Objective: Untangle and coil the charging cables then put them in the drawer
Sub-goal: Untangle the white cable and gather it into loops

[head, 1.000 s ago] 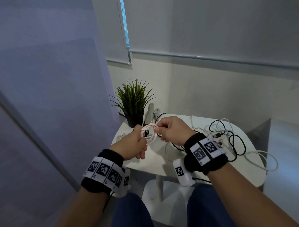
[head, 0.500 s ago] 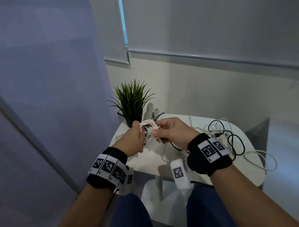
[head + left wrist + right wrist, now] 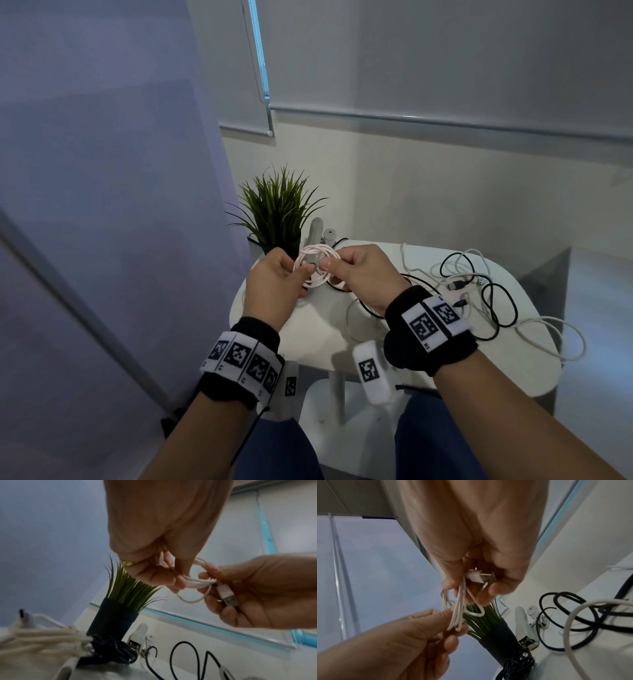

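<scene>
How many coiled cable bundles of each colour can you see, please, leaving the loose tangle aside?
thin white coiled cable, being held: 1
black coiled cable bundle, beside the dark plant pot: 1
cream braided coiled cable bundle: 1
Total: 3

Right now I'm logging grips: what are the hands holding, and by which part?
Both hold one coiled white cable: left hand pinches the loops on one side, right hand the opposite side, near the USB plug.
</scene>
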Demonstrator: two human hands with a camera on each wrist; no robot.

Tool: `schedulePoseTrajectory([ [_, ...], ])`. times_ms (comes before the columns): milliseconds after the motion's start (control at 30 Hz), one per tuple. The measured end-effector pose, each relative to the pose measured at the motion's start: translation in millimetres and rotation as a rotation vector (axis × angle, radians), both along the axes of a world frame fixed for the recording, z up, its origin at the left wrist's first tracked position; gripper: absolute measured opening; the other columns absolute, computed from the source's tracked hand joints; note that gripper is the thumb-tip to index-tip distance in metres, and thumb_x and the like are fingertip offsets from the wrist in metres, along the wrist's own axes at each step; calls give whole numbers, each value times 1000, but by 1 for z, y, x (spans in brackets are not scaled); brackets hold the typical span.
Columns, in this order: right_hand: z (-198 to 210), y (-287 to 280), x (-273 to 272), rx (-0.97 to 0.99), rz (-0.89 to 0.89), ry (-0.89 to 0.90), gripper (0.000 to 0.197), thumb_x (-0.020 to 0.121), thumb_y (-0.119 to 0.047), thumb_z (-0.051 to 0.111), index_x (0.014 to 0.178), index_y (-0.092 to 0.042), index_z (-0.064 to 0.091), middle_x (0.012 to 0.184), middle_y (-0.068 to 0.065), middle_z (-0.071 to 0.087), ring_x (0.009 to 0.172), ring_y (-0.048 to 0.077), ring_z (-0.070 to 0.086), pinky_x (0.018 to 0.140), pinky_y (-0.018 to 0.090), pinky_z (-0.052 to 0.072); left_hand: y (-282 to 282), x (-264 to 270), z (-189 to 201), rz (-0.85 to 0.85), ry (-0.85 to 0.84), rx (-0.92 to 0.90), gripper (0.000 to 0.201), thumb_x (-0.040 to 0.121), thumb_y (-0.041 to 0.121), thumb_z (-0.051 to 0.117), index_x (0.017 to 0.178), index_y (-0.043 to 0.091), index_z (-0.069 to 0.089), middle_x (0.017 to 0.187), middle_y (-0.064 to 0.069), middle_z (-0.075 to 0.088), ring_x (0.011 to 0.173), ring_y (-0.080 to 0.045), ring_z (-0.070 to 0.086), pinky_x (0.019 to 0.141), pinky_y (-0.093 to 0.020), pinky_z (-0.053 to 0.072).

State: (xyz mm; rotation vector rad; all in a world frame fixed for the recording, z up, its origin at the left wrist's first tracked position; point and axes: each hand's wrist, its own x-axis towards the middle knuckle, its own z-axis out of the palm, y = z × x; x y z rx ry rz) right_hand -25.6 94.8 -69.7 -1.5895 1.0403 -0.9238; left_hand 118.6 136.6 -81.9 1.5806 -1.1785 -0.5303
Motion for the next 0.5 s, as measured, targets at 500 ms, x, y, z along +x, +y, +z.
schedulePoseTrajectory([
  [500,-5,-1,1,115,-82,-243,15,90,-9,62,84,2,69,76,22,66,63,28,60,60,32,57,13,-10,7,-190,471,-21,27,95,6,49,85,13,72,89,-14,73,88,-28,66,86,-42,51],
])
